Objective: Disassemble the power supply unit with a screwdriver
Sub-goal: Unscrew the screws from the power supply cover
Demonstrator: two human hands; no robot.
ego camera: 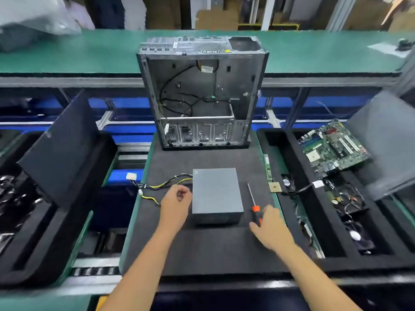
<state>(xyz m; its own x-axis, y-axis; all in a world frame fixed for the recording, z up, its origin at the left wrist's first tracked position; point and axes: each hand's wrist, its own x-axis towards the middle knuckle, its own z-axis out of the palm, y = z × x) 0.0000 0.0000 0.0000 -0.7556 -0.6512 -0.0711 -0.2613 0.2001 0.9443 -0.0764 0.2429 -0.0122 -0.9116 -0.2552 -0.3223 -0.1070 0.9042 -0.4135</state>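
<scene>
We see a grey power supply unit (217, 195) lying flat on a dark foam mat (202, 248), its cables (161, 186) trailing left. The left hand (176, 204) hovers beside it, fingers loosely curled, holding nothing. The right hand (270, 227) rests on the orange-handled screwdriver (253, 202); we cannot tell whether it grips. An empty computer case (202, 93) stands behind.

Both bare forearms reach forward from the lower edge of the view, angled slightly inward. Left hand (174, 204): back up, fingers loosely curled toward the palm, thumb tucked near them, nothing visibly held. Right hand (270, 227): palm down, thumb stretched out to its left, fingers bent forward and low; what they grip cannot be told.
</scene>
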